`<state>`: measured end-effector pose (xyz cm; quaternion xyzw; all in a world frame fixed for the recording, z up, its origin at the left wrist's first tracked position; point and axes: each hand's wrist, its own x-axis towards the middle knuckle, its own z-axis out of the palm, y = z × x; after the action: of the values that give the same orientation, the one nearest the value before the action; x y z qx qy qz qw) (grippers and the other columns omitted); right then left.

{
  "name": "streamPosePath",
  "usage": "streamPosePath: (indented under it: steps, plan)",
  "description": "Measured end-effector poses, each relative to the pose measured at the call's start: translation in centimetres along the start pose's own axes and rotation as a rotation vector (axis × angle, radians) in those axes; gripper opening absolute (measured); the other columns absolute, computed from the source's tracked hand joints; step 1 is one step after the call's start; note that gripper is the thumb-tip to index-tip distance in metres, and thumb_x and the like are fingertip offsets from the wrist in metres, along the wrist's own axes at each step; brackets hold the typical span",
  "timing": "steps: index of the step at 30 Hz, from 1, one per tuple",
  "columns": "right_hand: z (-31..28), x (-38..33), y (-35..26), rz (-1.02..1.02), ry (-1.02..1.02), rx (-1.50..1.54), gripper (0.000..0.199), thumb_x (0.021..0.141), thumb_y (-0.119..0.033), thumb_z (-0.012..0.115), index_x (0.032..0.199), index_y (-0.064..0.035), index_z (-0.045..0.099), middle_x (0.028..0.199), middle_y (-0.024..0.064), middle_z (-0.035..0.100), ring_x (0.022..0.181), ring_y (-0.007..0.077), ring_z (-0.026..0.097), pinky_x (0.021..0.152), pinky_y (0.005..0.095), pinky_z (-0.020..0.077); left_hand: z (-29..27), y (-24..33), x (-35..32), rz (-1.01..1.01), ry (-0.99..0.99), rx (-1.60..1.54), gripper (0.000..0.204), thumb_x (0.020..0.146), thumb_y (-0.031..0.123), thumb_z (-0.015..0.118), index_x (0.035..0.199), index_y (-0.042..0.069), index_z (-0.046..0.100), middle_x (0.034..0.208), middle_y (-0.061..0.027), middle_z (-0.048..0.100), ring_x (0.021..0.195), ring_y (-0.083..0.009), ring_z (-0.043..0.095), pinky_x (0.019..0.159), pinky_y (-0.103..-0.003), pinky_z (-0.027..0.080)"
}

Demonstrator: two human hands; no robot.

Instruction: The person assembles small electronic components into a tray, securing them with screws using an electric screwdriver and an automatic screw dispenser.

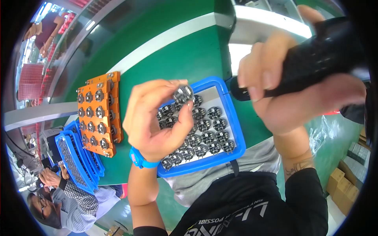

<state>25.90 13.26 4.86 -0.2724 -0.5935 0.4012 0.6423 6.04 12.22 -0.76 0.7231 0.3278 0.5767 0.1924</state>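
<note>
Head view, looking down over my chest at the green work table (185, 59): my left hand (155, 118) is raised above the blue plastic tray (232, 118), palm turned toward me, thumb and fingers closed on a small round dark metal-and-black component (183, 93). I pinch it by its rim at the fingertips, so its flat round face is turned up toward the camera; being a disc, it has no clear long axis that I can make out. It sits just above the tray's far left corner, clear of the parts below.

My right hand (287, 90) is wrapped tight around a thick black cylindrical power tool (315, 59). Its long axis runs from the upper right down to the lower left, and its dark nose end points toward the tray's right rim, ending just beside it, near the held disc but apart from it.

Inside the tray, rows of the same round dark components (208, 133) lie flat in a grid. To my left on the table lies an orange rectangular fixture plate (98, 114) carrying rows of round metal parts, and nearer the table edge stands a stack of blue trays (75, 157) leaning on edge. A blue wristband (139, 159) circles my left wrist.
</note>
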Motion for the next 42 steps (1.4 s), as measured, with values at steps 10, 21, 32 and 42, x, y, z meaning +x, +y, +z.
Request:
streamPosePath:
  steps: [10, 21, 32, 42]
  plan:
    - [-3.4, 1.1, -2.1, -0.041, 0.319, 0.186, 0.093, 0.086, -0.087, 0.016, 0.067, -0.0022, 0.05, 0.05, 0.0083, 0.048, 0.042, 0.0182, 0.048, 0.045, 0.0295, 0.0418, 1.1, 1.1, 2.0, -0.01, -0.453, 0.366, 0.039, 0.069, 0.007, 0.084, 0.106, 0.002, 0.072, 0.096, -0.0086, 0.074, 0.104, -0.0314, 0.062, 0.084, -0.039, 0.052]
    - [-4.5, 1.8, -1.5, -0.164, 0.345, 0.224, 0.098, 0.08, -0.091, 0.008, 0.084, -0.0016, 0.049, 0.056, 0.0083, 0.053, 0.044, 0.016, 0.049, 0.046, 0.0282, 0.0425, -1.9, 0.9, 3.4, -0.1, -0.427, 0.306, 0.031, 0.073, 0.003, 0.078, 0.103, -0.001, 0.072, 0.106, -0.0143, 0.069, 0.099, -0.0272, 0.066, 0.086, -0.036, 0.051]
    - [-2.4, 1.4, -1.2, -0.049, 0.391, -0.053, 0.104, 0.074, -0.093, 0.02, 0.132, -0.0092, 0.04, 0.055, 0.0052, 0.045, 0.039, 0.0164, 0.039, 0.041, 0.0284, 0.0348, -4.1, -0.9, 0.8, -0.158, -0.373, 0.212, 0.017, 0.082, -0.002, 0.067, 0.098, -0.003, 0.072, 0.105, -0.0149, 0.067, 0.092, -0.0256, 0.065, 0.082, -0.034, 0.052]
    - [-1.0, 1.3, -0.9, 0.102, 0.284, 0.017, 0.086, 0.088, -0.084, 0.023, 0.125, -0.0087, 0.044, 0.054, 0.0028, 0.042, 0.038, 0.0139, 0.038, 0.041, 0.0286, 0.0344, -5.0, -1.1, -0.6, -0.169, -0.457, 0.086, 0.02, 0.074, 0.0, 0.07, 0.094, -0.001, 0.074, 0.114, -0.0197, 0.063, 0.104, -0.0326, 0.064, 0.092, -0.042, 0.051]
